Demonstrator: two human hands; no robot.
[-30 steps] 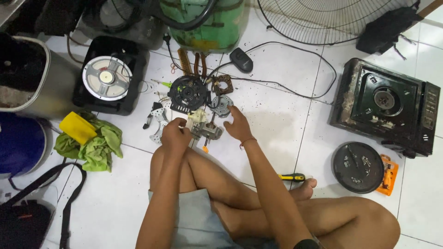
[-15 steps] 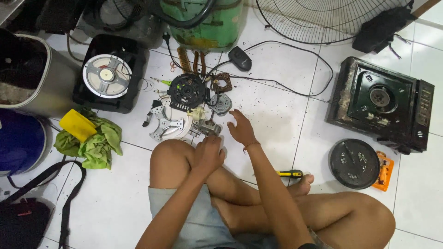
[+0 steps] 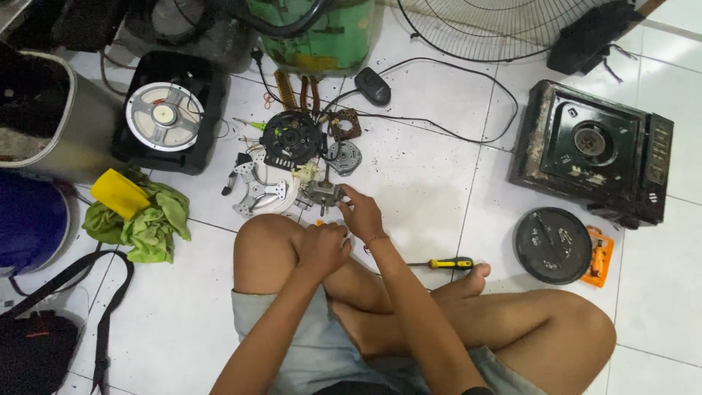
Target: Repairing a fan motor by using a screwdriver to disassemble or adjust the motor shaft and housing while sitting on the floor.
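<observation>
On the tiled floor, your right hand (image 3: 362, 213) pinches the small motor (image 3: 320, 194), left hand (image 3: 322, 249) fisted; fan parts (image 3: 292, 137) lie disassembled, reassembly not begun.

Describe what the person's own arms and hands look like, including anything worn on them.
Both arms are bare, with no sleeves or gloves in view. The right hand has a thin reddish string band around its wrist. The left hand shows no ring, watch or band. At the bottom edge, something dark sits by the right arm; what it is cannot be told.
</observation>
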